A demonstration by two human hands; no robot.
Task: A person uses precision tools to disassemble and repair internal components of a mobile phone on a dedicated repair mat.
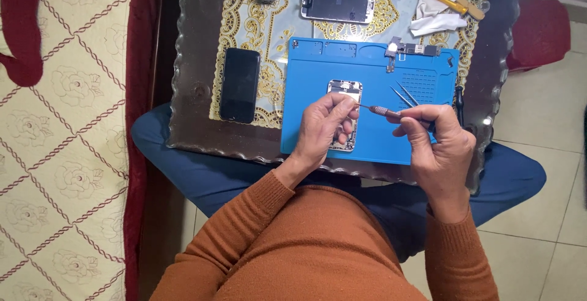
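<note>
Phone repair at a small glass table, seen from above our own lap. We are partway through unscrewing parts inside an opened phone (344, 99) that lies on a blue mat (318, 93). Our left hand (324, 127) is curled over the phone, fingers pinching its edge to steady it. Our right hand (437, 142) is closed around a thin screwdriver (382, 111), its tip meeting the phone near our left fingertips. The next move, we judge, calls for a steady, light twist. Tweezers (405, 95) and a circuit board (406, 50) lie on the mat; a black phone (239, 84) rests to the left.
</note>
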